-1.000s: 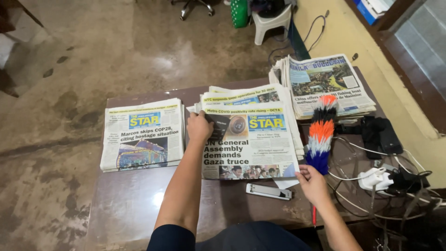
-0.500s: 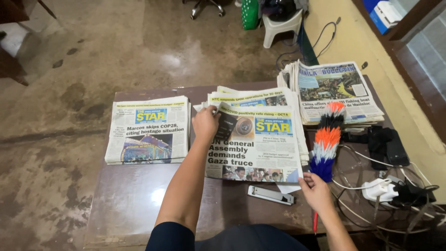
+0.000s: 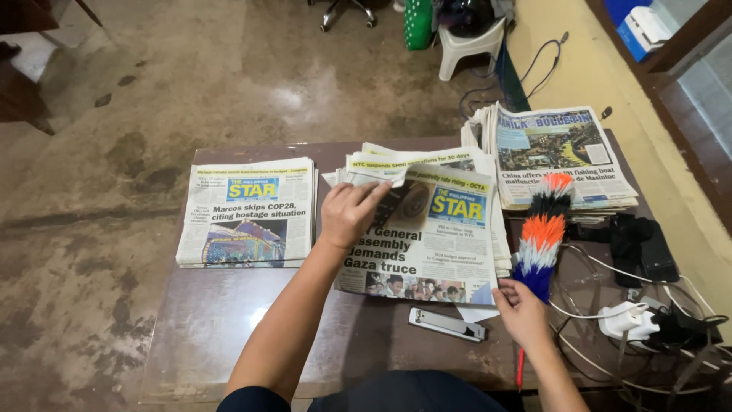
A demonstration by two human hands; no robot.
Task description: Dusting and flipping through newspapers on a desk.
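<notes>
- Seen from the head camera, the left hand (image 3: 349,214) rests on the middle newspaper stack (image 3: 435,229), its fingers (image 3: 374,194) pinching the top sheet's upper left corner, which is lifted.
- That stack lies at the centre of the brown tabletop (image 3: 229,328), long axis running away from the person, headline readable from their side.
- Meanwhile the right hand (image 3: 522,309) has its fingers wrapped around a feather duster (image 3: 543,236), tip pointing away, tilted slightly right.
- A stapler (image 3: 447,323) lies just below the stack; a second newspaper (image 3: 248,214) lies left, another pile (image 3: 560,152) right.
</notes>
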